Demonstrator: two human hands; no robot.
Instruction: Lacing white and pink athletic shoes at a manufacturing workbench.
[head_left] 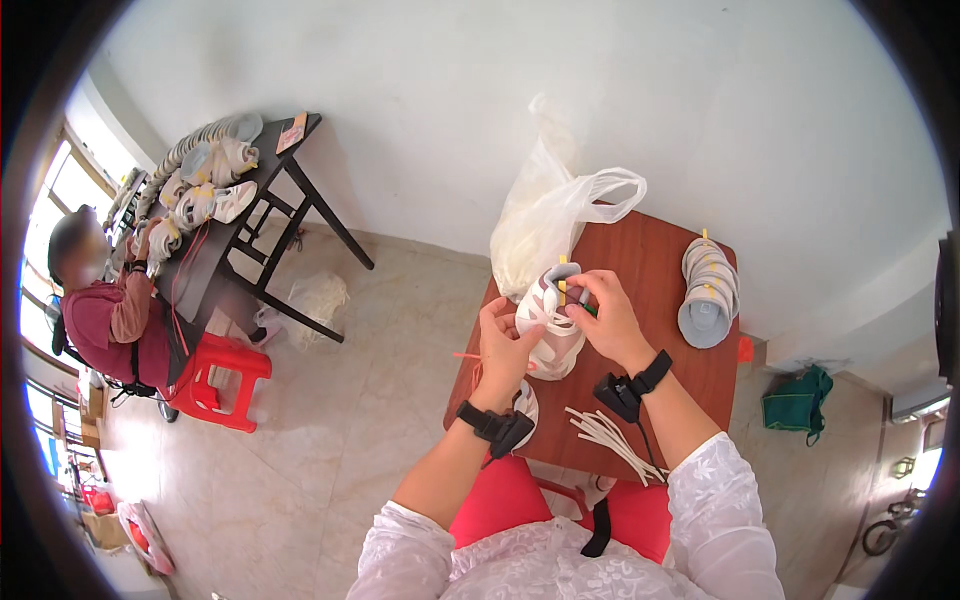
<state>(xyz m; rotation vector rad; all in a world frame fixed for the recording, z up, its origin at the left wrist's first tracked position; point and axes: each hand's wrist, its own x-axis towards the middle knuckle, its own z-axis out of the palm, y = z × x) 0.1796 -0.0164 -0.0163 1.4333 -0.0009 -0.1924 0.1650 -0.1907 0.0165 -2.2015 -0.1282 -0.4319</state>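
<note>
A white and mauve shoe upper (pixel 556 352) with a lace across its front lies on the brown table, between my two hands. My left hand (pixel 506 346) grips its left side, thumb pressed on the front. At the opening, by a yellow tab (pixel 562 288), the fingers of my right hand (pixel 610 318) are closed; a small green thing (pixel 590 310) shows between them, mostly hidden. Another pale shoe part (pixel 526 408) sits partly behind my left wrist. Loose white laces (pixel 612 440) lie near the table's front edge.
A stack of nested shoe uppers (pixel 708 290) stands on the right of the table (pixel 640 270). A clear plastic bag (pixel 535 215) sits at its back left. Leftward, a person (pixel 120 315) works at a black table (pixel 215 255) with many uppers, beside a red stool (pixel 225 375).
</note>
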